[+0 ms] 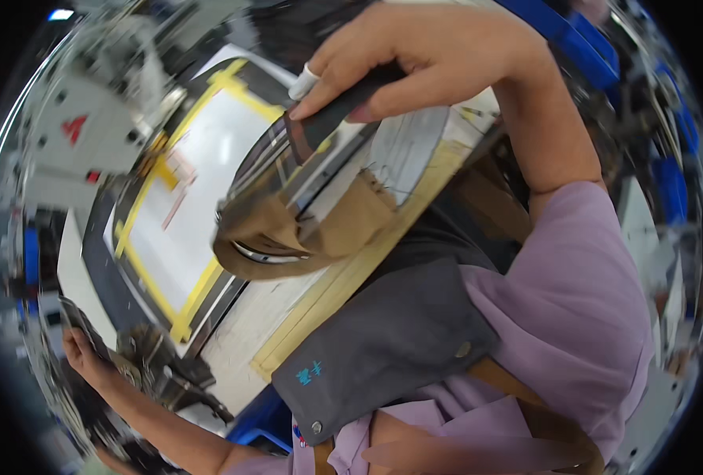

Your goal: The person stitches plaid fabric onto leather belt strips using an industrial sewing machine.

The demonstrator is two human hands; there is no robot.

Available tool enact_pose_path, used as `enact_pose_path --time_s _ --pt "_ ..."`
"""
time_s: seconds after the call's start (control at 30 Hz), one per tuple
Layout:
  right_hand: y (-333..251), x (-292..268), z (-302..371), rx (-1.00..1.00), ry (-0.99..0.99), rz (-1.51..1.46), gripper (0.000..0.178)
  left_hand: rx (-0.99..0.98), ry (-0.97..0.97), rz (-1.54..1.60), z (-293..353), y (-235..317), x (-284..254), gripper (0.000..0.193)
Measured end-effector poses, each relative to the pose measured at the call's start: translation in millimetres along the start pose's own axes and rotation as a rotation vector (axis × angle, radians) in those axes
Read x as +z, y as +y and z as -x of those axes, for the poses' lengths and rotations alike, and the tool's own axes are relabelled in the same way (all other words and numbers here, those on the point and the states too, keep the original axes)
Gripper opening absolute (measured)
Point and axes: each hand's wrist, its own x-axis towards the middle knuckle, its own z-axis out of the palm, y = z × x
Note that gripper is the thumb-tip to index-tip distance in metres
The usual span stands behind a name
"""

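My right hand (438, 63), a white cover on one finger, is closed over the dark upper edge of a looped brown fabric piece (272, 226). The piece hangs tilted above the work table, with a dark band and what looks like a clear, shiny panel in it; its exact kind I cannot make out. At the lower left my left hand (89, 356) grips a dark flat piece (86, 324), too blurred to name. Behind the brown piece lies a white template sheet (173, 245) bordered with yellow tape.
A white sewing machine head (82, 131) stands at the far left, beside the template. Yellow tape runs along the table's near edge (304, 332). Dark machine parts (165, 368) sit near my left forearm, and blue bins (585, 47) are at the upper right.
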Motion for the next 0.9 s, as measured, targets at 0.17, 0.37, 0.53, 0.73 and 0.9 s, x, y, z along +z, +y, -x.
enact_pose_path --time_s 0.17,0.37,0.53,0.73,0.9 --pt "-58 -90 139 0.402 0.151 0.062 0.034 -0.139 -0.569 -0.114 -2 -8 129 0.017" --pt "-64 -121 299 1.211 0.698 0.682 0.033 -0.149 -0.695 -0.181 5 -16 189 0.022" --pt "33 -55 410 1.343 1.014 1.270 0.039 -0.140 -0.668 -0.219 7 -13 180 0.025" --pt "126 122 480 2.191 0.519 0.638 0.058 -0.136 -0.648 -0.247 9 -14 182 0.027" --pt "125 118 466 2.073 0.506 0.878 0.056 -0.088 -0.595 -0.258 10 -22 174 0.028"
